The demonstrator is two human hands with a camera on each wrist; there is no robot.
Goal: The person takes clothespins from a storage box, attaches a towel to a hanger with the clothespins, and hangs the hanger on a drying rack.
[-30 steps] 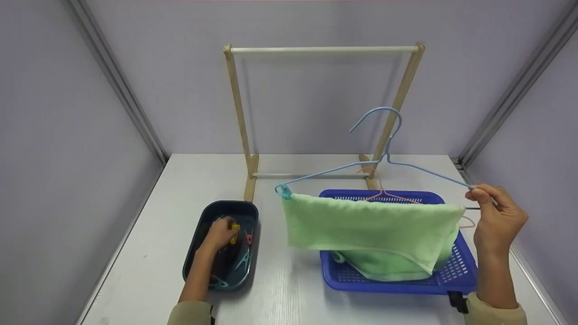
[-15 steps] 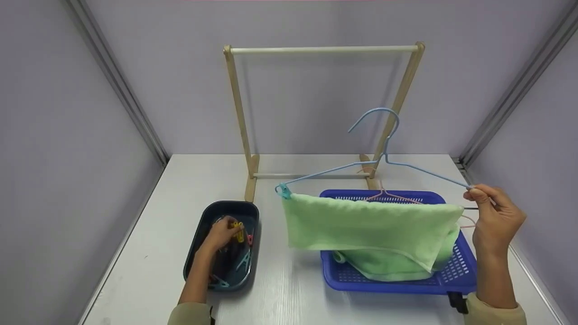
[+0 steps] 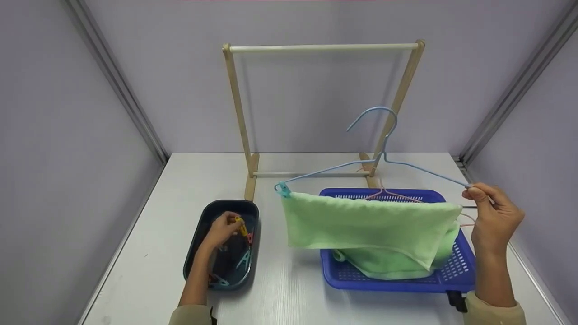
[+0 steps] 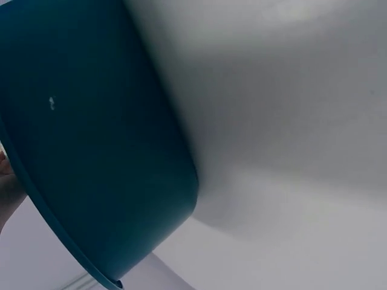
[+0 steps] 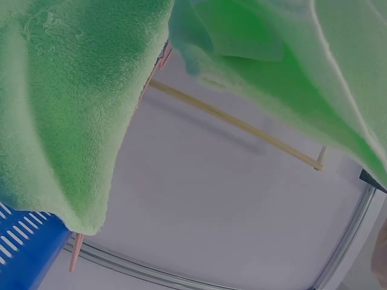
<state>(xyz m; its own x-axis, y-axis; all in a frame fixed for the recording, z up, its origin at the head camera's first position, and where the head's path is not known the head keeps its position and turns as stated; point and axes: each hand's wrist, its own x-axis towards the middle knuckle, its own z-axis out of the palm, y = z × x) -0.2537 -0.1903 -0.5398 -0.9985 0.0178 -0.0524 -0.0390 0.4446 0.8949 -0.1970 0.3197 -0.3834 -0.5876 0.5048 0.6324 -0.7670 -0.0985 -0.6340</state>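
My right hand (image 3: 497, 219) pinches the right end of a light blue wire hanger (image 3: 333, 169) between thumb and fingers, its hook up. A pale green towel (image 3: 361, 221) is folded over the hanger's lower bar, its left corner held by a teal clothespin (image 3: 283, 190). Over the dark teal basin (image 3: 254, 271), my left hand (image 3: 220, 232) pinches a yellow clothespin (image 3: 243, 228). Red and teal clothespins (image 3: 244, 260) lie in the basin. From the left wrist, only the basin's outer wall (image 4: 103, 139) shows large. Up close in the right wrist view is green cloth (image 5: 78, 109).
A blue plastic basket (image 3: 384, 286) holding more green cloth (image 3: 388, 267) and a pink hanger (image 3: 399, 197) stands behind and below the raised towel. Toward the back wall rises a wooden rack with a white top rail (image 3: 323, 47). Grey panels enclose the white table (image 3: 289, 293).
My left hand has lifted slightly and shifted right within the basin, the yellow clothespin now tilted between its fingertips. The right hand and hanger have drifted a little left.
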